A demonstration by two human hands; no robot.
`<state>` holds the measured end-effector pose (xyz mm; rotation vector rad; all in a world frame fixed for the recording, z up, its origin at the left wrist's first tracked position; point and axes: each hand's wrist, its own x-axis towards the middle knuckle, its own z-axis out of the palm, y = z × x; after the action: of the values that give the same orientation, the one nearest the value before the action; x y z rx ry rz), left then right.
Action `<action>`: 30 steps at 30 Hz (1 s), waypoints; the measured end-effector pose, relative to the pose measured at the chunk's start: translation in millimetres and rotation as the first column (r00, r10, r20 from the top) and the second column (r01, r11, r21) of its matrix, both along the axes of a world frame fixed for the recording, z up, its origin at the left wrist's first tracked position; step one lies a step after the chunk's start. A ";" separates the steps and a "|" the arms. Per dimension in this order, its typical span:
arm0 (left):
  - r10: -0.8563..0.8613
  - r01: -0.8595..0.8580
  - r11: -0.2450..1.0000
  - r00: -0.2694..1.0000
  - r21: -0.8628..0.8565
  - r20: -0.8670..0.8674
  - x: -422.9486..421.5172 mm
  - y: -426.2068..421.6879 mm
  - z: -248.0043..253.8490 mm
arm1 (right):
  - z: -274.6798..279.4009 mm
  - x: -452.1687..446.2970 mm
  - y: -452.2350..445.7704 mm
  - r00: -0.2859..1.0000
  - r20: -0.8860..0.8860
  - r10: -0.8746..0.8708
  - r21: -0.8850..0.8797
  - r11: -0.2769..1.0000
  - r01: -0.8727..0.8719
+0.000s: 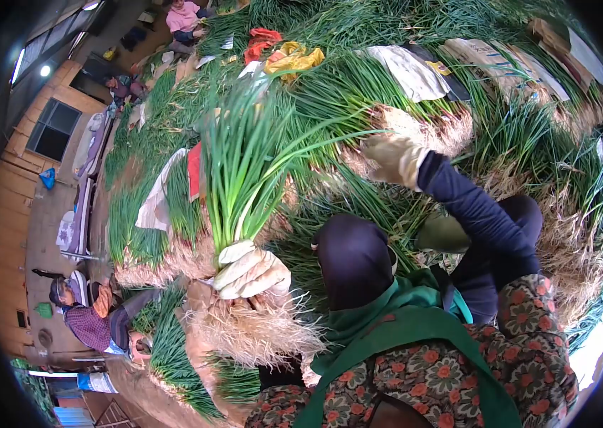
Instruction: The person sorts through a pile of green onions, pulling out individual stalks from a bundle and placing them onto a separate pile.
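A large bunch of green onions (241, 178) stands upright, its leaves up and its pale roots (258, 328) hanging down. My left hand (251, 274), in a whitish glove, is wrapped round its white stems just above the roots. Over to the right, my right hand (395, 158), also gloved and with a dark blue sleeve behind it, is stretched out above the piled onions; blur hides what its fingers do. Close beyond that hand lies a rooted onion bundle (422, 125).
Heaps of onions (358, 25) surround me. A yellow bag (294, 59), a red bag (262, 43) and white sacks (412, 71) lie on them. A person in a checked top (91, 324) sits at the lower left; two other people are at the upper left.
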<state>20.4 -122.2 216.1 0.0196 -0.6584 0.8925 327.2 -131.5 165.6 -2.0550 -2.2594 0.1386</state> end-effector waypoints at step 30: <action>-0.156 0.104 0.978 0.940 0.182 0.304 -23.9 8.5 -0.1 | 42.4 -188.7 32.4 0.657 -0.633 0.410 0.073 0.876 -0.476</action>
<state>-3.4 -113.7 216.0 -0.0205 -1.0218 0.7163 138.5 -99.1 208.0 -1.1411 -2.2380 0.8560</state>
